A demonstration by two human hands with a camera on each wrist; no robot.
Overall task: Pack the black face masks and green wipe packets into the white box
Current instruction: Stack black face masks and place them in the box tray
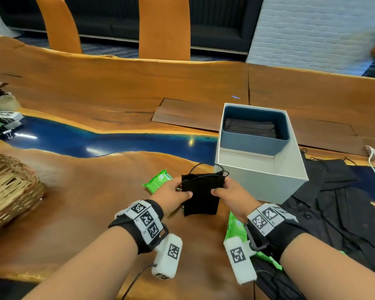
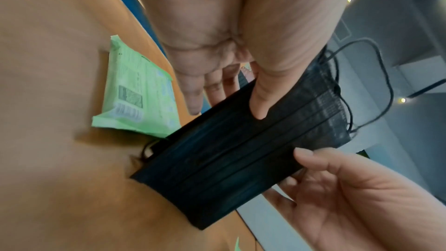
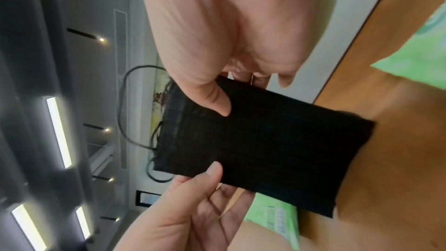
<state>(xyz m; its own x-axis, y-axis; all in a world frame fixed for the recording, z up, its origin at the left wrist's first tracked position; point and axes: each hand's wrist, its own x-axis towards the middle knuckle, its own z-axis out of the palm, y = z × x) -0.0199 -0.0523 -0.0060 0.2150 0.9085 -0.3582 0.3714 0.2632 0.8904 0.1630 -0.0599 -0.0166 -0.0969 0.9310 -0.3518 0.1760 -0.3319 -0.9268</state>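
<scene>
A stack of black face masks [image 1: 200, 193] [image 2: 241, 150] [image 3: 260, 144] hangs upright between both hands, just above the table. My left hand [image 1: 174, 192] pinches its left edge and my right hand [image 1: 227, 192] pinches its right edge, thumbs on the near face. Ear loops stick up from the top. The white box [image 1: 266, 185] stands right behind, with a blue inner tray [image 1: 253, 144] holding black masks [image 1: 250, 127]. One green wipe packet [image 1: 158, 180] [image 2: 140, 98] lies left of my left hand; another green packet [image 1: 236, 226] lies under my right wrist.
A heap of loose black masks [image 1: 338, 204] covers the table to the right of the box. A wicker basket [image 1: 9, 189] sits at the left. Green and white clutter [image 1: 0, 120] lies at the far left edge. Two orange chairs [image 1: 164, 27] stand beyond the table.
</scene>
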